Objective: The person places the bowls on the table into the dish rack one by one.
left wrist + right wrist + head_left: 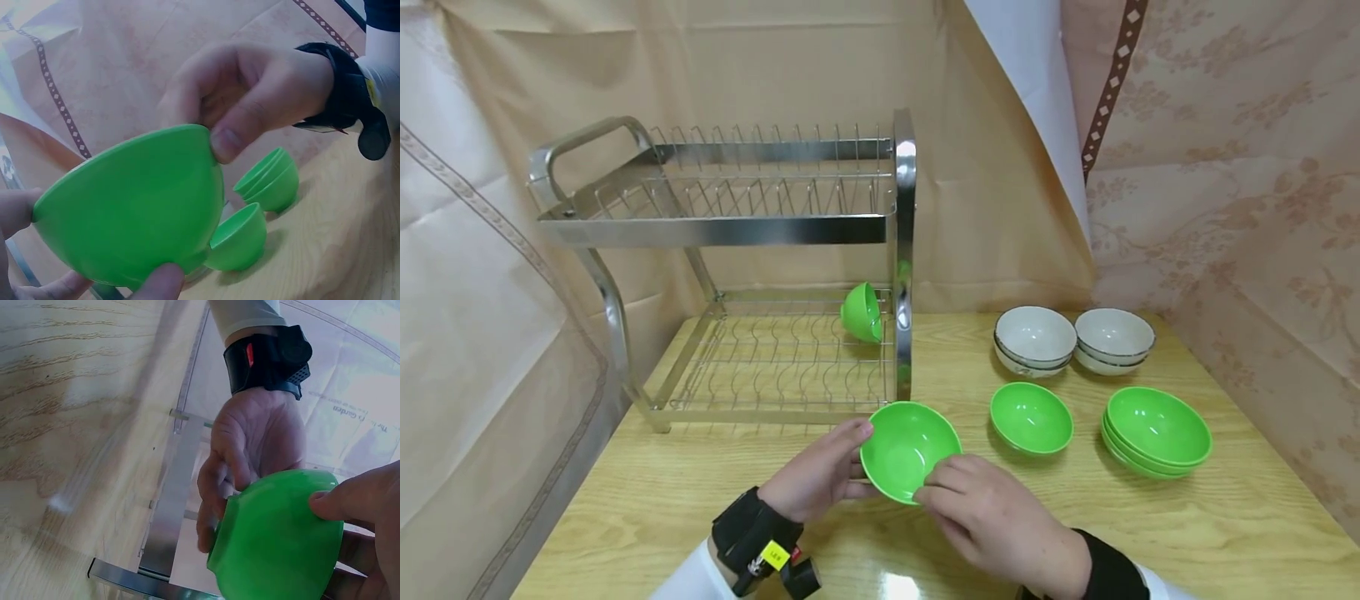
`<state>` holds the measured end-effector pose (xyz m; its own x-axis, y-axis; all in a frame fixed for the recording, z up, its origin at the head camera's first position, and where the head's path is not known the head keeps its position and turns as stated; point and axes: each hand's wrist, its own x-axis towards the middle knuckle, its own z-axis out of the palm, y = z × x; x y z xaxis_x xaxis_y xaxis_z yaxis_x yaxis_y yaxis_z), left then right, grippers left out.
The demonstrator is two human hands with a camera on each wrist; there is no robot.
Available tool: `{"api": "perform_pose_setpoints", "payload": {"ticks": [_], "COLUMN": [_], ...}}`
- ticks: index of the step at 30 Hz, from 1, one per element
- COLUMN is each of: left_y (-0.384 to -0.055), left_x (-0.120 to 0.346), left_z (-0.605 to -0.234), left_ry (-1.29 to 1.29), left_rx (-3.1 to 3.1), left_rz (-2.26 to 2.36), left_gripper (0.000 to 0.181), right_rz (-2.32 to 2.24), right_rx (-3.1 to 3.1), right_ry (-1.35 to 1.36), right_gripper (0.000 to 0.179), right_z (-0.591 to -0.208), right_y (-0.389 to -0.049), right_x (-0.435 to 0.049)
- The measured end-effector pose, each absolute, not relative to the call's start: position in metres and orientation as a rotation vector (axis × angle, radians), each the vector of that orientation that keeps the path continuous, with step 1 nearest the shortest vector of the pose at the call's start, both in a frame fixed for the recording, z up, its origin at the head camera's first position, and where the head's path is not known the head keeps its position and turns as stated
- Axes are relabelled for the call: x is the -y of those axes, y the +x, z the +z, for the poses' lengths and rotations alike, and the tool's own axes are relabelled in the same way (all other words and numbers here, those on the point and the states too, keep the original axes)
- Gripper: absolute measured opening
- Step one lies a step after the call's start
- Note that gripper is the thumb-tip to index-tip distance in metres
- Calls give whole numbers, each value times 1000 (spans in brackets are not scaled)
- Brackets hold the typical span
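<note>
Between both hands, a green bowl (907, 446) is held above the table in front of the rack, its inside facing up in the head view. My left hand (822, 473) grips its left side, thumb at the rim and fingers against the outside. At the near right rim, my right hand (992, 518) pinches the bowl with thumb and fingers. The left wrist view shows the outer wall of the held bowl (134, 206) tilted, with the right thumb on its edge. Seen from the right wrist, the left fingers lie by the bowl's foot (219, 540).
A two-tier metal dish rack (715, 231) stands at the left, a green bowl (861, 312) tilted on its lower tier. To the right are a green bowl (1032, 419), stacked green bowls (1157, 429), and two stacks of white bowls (1035, 336). Cloth (1000, 208) hangs behind.
</note>
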<state>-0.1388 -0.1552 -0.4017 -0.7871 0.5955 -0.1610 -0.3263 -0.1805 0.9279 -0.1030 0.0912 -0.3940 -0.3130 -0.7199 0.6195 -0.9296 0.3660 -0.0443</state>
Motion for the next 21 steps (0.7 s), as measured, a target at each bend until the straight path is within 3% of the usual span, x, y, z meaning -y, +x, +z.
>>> {"api": "perform_pose_setpoints", "payload": {"ticks": [15,21], "left_y": [-136,-144], "left_x": [184,206], "left_z": [-377,-365], "left_ry": [297,153], "left_rx": [-1755,-1931], "left_rz": [1984,2113], "left_gripper": [47,50], "right_rz": [583,521], "right_rx": [2304,2482], "right_ry": [1370,1303], "right_gripper": [34,54], "right_z": [-402,-410], "right_y": [-115,-120], "right_x": [-83,-75]}}
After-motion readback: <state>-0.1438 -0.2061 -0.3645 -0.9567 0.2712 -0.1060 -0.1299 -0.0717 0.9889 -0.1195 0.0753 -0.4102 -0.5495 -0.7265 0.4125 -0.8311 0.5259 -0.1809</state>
